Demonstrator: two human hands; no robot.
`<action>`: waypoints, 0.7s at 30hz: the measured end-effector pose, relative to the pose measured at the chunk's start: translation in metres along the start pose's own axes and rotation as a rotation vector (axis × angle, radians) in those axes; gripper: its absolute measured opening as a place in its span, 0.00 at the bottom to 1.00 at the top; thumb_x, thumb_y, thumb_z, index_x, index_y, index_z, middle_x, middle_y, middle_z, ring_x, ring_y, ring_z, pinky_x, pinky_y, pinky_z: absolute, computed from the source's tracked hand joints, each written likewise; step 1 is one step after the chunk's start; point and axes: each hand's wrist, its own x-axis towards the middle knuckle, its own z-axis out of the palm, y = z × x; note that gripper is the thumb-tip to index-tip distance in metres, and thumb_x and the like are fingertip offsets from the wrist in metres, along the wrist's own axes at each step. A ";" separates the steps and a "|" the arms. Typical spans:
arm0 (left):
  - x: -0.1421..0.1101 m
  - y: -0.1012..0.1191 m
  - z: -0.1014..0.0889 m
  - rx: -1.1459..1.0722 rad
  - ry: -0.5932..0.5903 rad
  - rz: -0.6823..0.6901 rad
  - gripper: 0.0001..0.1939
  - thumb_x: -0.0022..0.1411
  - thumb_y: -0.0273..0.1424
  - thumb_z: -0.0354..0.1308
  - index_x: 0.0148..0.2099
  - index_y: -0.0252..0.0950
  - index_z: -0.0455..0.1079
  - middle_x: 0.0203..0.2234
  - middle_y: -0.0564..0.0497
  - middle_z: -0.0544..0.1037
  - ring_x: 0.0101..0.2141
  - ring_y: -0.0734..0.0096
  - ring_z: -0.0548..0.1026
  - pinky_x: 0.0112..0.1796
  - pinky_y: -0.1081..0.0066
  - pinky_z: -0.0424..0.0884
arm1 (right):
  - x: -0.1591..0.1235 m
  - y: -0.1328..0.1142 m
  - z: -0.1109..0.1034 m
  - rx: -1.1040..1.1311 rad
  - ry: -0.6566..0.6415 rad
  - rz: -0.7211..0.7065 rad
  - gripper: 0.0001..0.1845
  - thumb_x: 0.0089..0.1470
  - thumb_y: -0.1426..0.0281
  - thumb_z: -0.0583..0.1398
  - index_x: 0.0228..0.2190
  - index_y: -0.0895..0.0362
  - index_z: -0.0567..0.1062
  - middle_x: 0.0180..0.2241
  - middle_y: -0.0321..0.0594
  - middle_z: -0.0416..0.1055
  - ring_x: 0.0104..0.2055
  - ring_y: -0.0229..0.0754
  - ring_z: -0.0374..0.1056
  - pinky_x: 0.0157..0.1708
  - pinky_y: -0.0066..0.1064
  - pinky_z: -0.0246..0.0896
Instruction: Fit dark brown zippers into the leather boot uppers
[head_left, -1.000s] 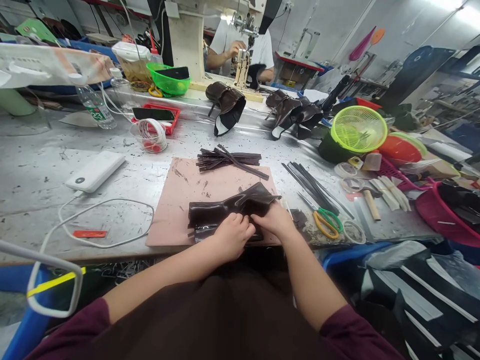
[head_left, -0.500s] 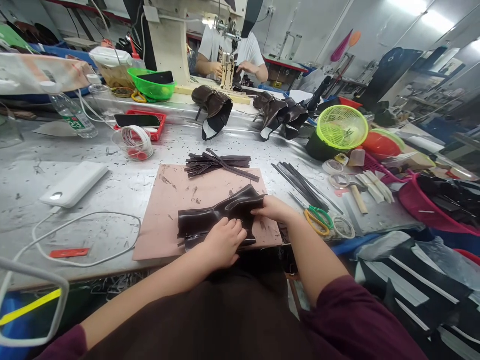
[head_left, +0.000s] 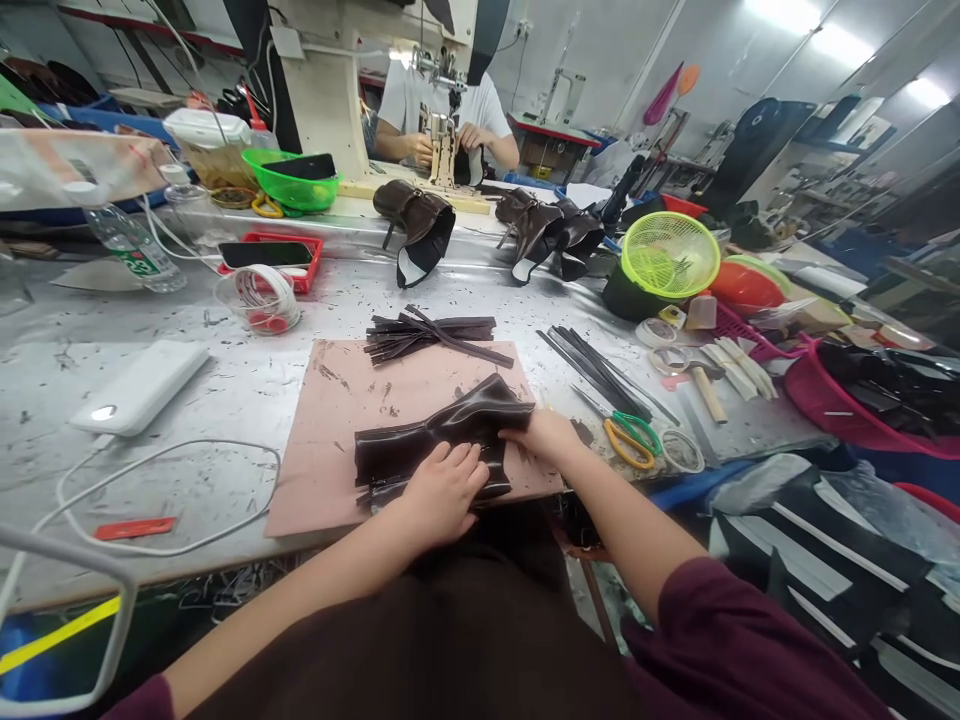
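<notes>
A glossy dark brown leather boot upper (head_left: 397, 452) lies on its side on a pinkish board (head_left: 315, 440) at the table's front edge. My left hand (head_left: 444, 490) rests over its lower middle, fingers laid across the leather and hiding part of it. At the right end, my right hand (head_left: 541, 436) pinches the upper's edge, which is raised; its fingertips are partly behind the leather. Beyond the upper, a bundle of dark strips (head_left: 431, 332) sits across the board's far edge. Scissors with green and yellow handles (head_left: 631, 438) lie right of my right hand.
More dark strips (head_left: 596, 370), a hammer (head_left: 707, 392) and a tape roll (head_left: 681, 451) lie to the right. A white power bank (head_left: 142, 385) with a cable is left. Brown boot uppers (head_left: 416, 225) stand behind. Across the table, a person (head_left: 487, 110) works at a sewing machine (head_left: 326, 100).
The view has shifted slightly. My right hand has moved a little lower along the upper's right end, and the leather edge there now stands out above my fingers. My left hand stays on the leather.
</notes>
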 end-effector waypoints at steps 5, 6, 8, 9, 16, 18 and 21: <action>-0.035 -0.005 0.002 0.033 0.136 -0.076 0.27 0.52 0.37 0.56 0.53 0.34 0.61 0.51 0.46 0.67 0.48 0.58 0.65 0.45 0.62 0.59 | -0.025 0.005 0.016 0.109 0.173 0.004 0.17 0.49 0.56 0.54 0.30 0.57 0.71 0.29 0.44 0.73 0.32 0.45 0.69 0.28 0.30 0.57; -0.046 -0.006 0.002 0.047 0.171 -0.106 0.25 0.53 0.36 0.55 0.53 0.34 0.61 0.50 0.46 0.68 0.47 0.59 0.65 0.45 0.62 0.59 | -0.029 0.011 0.018 0.176 0.184 -0.023 0.15 0.48 0.57 0.55 0.29 0.56 0.70 0.28 0.42 0.73 0.32 0.43 0.68 0.28 0.29 0.57; -0.067 -0.007 0.004 0.071 0.216 -0.159 0.23 0.54 0.33 0.53 0.53 0.33 0.62 0.48 0.47 0.70 0.47 0.61 0.65 0.47 0.63 0.58 | -0.033 0.027 0.017 0.315 0.192 -0.021 0.12 0.47 0.60 0.56 0.26 0.56 0.69 0.26 0.39 0.71 0.30 0.41 0.67 0.29 0.27 0.57; -0.075 -0.007 0.005 0.079 0.225 -0.174 0.23 0.55 0.32 0.53 0.53 0.33 0.62 0.49 0.47 0.69 0.48 0.61 0.65 0.47 0.64 0.57 | -0.032 0.036 0.015 0.358 0.199 0.029 0.10 0.47 0.62 0.56 0.27 0.56 0.68 0.26 0.38 0.71 0.30 0.40 0.67 0.29 0.27 0.57; -0.080 0.002 0.007 0.143 0.183 -0.163 0.21 0.57 0.32 0.49 0.52 0.31 0.63 0.51 0.46 0.67 0.50 0.60 0.63 0.47 0.63 0.57 | 0.016 0.059 -0.005 0.355 0.007 0.327 0.11 0.36 0.73 0.61 0.28 0.57 0.69 0.24 0.36 0.70 0.25 0.39 0.65 0.23 0.27 0.52; -0.075 0.002 0.004 0.146 0.152 -0.135 0.21 0.57 0.32 0.48 0.53 0.32 0.62 0.50 0.46 0.68 0.48 0.60 0.65 0.45 0.63 0.59 | 0.024 0.054 -0.008 0.385 -0.025 0.318 0.10 0.33 0.75 0.62 0.24 0.57 0.69 0.19 0.34 0.68 0.22 0.38 0.63 0.21 0.26 0.50; -0.069 0.001 0.001 0.154 0.115 -0.115 0.22 0.58 0.33 0.47 0.55 0.36 0.59 0.51 0.46 0.67 0.44 0.60 0.67 0.41 0.63 0.61 | 0.025 0.055 -0.013 0.438 -0.046 0.330 0.05 0.36 0.72 0.61 0.19 0.58 0.68 0.15 0.33 0.65 0.19 0.36 0.61 0.19 0.26 0.51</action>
